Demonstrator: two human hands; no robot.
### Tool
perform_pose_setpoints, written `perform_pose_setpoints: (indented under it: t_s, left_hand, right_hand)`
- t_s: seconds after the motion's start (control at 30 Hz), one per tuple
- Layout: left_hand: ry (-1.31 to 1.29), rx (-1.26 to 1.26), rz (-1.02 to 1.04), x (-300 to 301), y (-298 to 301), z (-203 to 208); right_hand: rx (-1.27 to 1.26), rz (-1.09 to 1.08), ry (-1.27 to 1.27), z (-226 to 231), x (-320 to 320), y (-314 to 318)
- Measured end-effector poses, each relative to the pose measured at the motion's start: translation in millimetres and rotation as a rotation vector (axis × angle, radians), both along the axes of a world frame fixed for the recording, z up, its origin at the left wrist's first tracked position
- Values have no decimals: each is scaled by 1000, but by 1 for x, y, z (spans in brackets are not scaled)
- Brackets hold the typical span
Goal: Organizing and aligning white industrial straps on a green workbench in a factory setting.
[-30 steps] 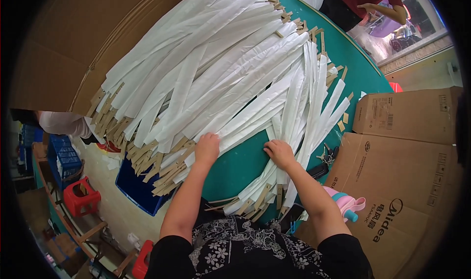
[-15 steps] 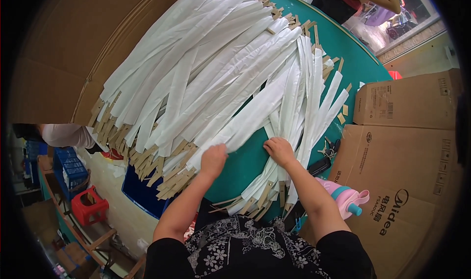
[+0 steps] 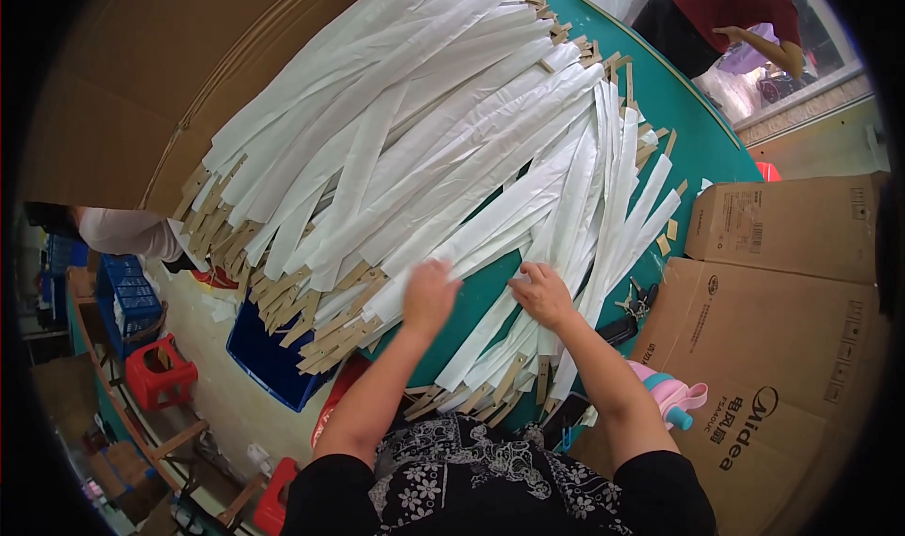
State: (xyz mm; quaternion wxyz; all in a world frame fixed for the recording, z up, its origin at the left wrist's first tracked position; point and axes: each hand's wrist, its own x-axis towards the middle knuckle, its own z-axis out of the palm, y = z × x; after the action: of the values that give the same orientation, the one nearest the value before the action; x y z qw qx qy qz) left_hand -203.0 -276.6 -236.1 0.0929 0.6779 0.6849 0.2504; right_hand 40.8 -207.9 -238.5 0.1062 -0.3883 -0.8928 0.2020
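Observation:
A broad heap of long, flat white strips point(image 3: 377, 149) with tan, holed end tabs point(image 3: 339, 333) covers much of the green table. At the heap's near right edge is my left hand point(image 3: 432, 298), over the white strips. Motion smears its fingers, so its grip is unclear. To its right, my right hand point(image 3: 544, 297) rests at the left edge of a smaller, fanned bundle of white strips point(image 3: 575, 206). Its fingers are bent and closed on a strip there. A narrow wedge of green tabletop point(image 3: 479, 289) shows between the two hands.
Cardboard boxes stand at the right point(image 3: 754, 347) and far left point(image 3: 123, 93). A pink bottle point(image 3: 667, 393), a black object point(image 3: 617, 330) and keys point(image 3: 641, 296) lie at the right. A blue bin point(image 3: 273, 362) and red stool point(image 3: 160, 374) are left; another person point(image 3: 721, 17) is beyond the table.
My left hand has shifted slightly right and blurred. My right hand stays by the bundle, where a strip near it now spreads further left. The whole view has tilted a little.

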Motion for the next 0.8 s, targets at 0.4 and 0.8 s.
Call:
perform_pose_setpoints:
  t_s: [0.4,0.8]
  left_hand:
    - [15,-234,91,-6,-15,-19]
    - [-265,-161,-187,28,-48,-26]
  right_hand:
    - [-134,-44,-20,12,-12,11]
    - [71,57,-226,1,-19,17]
